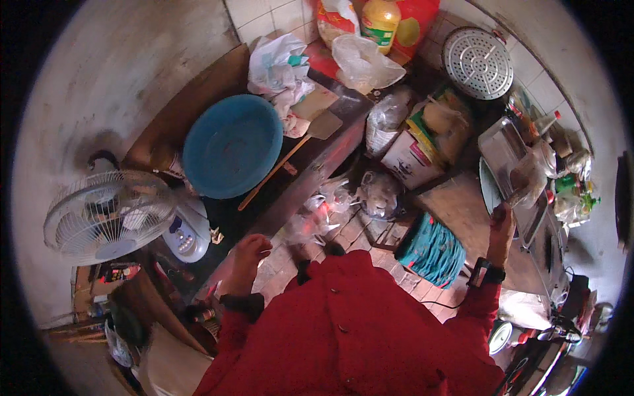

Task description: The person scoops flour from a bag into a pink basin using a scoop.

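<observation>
My right hand (pixel 501 235) is at the side table on the right, its fingers closed at the narrow end of a clear plastic bag (pixel 531 175). What the bag contains is hard to make out. Beneath the bag lies a rectangular metal tray (pixel 501 141), partly over a pale round dish (pixel 488 190). On the other side, my left hand (pixel 249 255) hovers by the edge of the dark table (pixel 297 190), fingers loosely curled and holding nothing. A blue plastic basin (pixel 233 146) and a wooden-handled spatula (pixel 290 156) rest on that table.
An electric fan (pixel 109 218) and a white kitchen scale (pixel 188 230) stand at left. Plastic bags (pixel 322 208) lie on the brick floor beside a stool with a teal cloth cover (pixel 431 250). A perforated steamer plate (pixel 478 63) leans against the tiled wall. An oil jug (pixel 380 24) stands behind.
</observation>
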`<state>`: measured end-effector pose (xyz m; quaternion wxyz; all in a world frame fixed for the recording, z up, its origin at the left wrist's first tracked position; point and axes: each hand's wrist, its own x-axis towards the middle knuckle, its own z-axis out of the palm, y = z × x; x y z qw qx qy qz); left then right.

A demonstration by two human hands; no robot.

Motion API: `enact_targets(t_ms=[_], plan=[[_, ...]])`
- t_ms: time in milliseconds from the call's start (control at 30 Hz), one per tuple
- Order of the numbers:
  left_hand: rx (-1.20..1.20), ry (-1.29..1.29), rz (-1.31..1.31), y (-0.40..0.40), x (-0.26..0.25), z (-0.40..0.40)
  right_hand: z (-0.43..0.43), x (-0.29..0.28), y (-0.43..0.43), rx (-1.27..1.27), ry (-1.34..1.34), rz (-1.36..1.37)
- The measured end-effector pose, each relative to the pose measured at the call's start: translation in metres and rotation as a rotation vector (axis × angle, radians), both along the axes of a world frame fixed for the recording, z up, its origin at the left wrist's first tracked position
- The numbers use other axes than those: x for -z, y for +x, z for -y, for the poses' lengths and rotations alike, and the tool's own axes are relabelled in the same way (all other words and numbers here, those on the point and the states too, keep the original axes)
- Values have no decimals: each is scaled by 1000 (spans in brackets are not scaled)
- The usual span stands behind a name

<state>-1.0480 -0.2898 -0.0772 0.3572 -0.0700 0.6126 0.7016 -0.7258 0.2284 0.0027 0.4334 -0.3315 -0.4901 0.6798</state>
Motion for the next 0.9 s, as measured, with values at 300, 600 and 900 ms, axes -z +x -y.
enact_targets(t_ms=[300,600,900], plan=[[-166,-9,66,-10,-12,62,112,-45,-194,-242,93,207],[28,-466,-511,21,-7,151,209,-16,-497,-794,113,-159],[-131,-838,-606,88,17,178,219,68,-683,-506,1139,234]])
